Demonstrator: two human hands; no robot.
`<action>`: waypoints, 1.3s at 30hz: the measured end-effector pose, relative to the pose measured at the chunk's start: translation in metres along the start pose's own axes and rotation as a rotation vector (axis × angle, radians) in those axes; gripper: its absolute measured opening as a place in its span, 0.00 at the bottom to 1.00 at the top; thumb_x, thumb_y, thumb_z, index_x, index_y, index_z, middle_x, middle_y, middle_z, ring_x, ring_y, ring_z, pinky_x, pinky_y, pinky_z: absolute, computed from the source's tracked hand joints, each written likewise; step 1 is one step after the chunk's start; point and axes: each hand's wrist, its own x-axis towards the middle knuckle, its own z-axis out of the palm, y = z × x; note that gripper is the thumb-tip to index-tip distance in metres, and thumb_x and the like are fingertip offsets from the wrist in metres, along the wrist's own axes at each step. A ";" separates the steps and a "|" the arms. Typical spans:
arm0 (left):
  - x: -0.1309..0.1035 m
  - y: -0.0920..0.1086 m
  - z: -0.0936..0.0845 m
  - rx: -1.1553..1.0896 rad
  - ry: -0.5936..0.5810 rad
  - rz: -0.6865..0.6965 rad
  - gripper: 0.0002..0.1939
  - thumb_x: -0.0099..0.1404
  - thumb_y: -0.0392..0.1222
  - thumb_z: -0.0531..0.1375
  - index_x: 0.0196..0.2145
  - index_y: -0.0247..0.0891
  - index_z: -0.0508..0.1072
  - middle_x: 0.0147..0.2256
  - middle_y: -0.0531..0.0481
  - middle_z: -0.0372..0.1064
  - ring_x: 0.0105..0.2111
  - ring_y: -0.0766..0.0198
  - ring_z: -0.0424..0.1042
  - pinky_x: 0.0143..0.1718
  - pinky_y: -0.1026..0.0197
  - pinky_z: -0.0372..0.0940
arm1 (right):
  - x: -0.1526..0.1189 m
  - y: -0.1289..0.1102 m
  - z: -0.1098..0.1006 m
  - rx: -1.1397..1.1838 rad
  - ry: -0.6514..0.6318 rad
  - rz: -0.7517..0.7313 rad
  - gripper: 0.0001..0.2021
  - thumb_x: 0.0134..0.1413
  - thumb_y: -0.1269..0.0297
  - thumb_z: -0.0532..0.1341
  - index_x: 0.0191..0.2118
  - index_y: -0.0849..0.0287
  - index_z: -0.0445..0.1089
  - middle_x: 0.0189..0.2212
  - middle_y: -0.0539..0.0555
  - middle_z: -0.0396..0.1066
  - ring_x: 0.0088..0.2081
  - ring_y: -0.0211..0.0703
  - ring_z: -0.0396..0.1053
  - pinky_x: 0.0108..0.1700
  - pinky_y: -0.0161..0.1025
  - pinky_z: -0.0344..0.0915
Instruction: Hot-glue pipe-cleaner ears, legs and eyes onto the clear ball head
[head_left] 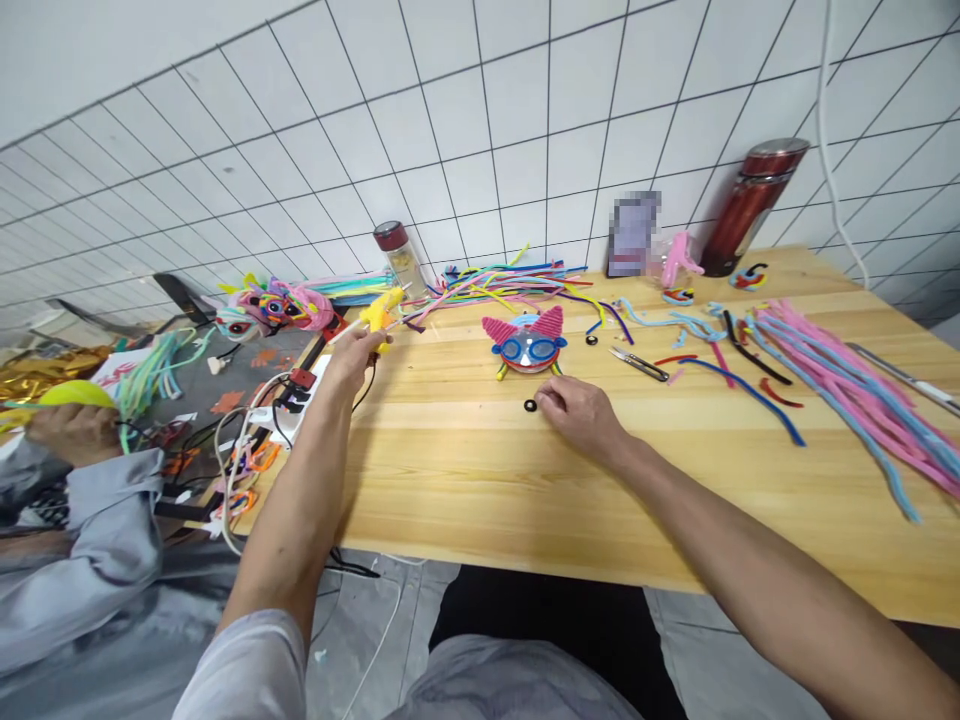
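My left hand is closed round a yellow glue gun at the left of the wooden table. Near the table's middle, my right hand has its fingers pressed together beside a small black ring; whether anything is between the fingertips is too small to tell. Just beyond it stands a round craft figure with pink ears, blue goggles and small yellow-green feet. A second black ring lies to its right, near small scissors.
Pipe cleaners lie along the wall, with more at the right. A glass bottle, phone and red thermos stand behind. Cables run by a power strip. Another person's hand is at far left.
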 end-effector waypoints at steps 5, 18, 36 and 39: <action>-0.063 0.030 0.001 -0.708 -0.047 0.157 0.28 0.46 0.57 0.76 0.38 0.40 0.73 0.33 0.51 0.71 0.28 0.68 0.65 0.28 0.65 0.60 | -0.004 -0.019 -0.005 0.016 0.091 -0.134 0.11 0.69 0.66 0.57 0.35 0.54 0.74 0.32 0.55 0.79 0.35 0.45 0.75 0.40 0.40 0.67; -0.192 0.072 0.098 -0.314 -0.317 0.495 0.22 0.58 0.48 0.75 0.45 0.41 0.72 0.39 0.50 0.76 0.35 0.60 0.73 0.37 0.58 0.68 | -0.027 -0.074 0.001 0.624 0.040 0.125 0.37 0.66 0.42 0.63 0.72 0.53 0.57 0.65 0.66 0.71 0.63 0.58 0.74 0.62 0.57 0.72; -0.119 0.033 0.121 -0.307 -0.061 0.599 0.41 0.58 0.49 0.75 0.64 0.41 0.64 0.55 0.41 0.71 0.48 0.55 0.73 0.53 0.48 0.70 | -0.017 -0.047 -0.054 0.584 0.201 0.371 0.21 0.60 0.43 0.65 0.48 0.55 0.78 0.41 0.55 0.80 0.42 0.50 0.77 0.46 0.46 0.74; -0.091 0.026 0.146 -0.383 -0.183 0.547 0.58 0.52 0.53 0.78 0.71 0.41 0.54 0.67 0.31 0.61 0.63 0.44 0.68 0.63 0.40 0.66 | -0.022 -0.030 -0.042 0.560 0.173 0.392 0.21 0.58 0.43 0.65 0.46 0.55 0.78 0.41 0.56 0.80 0.40 0.49 0.76 0.43 0.46 0.73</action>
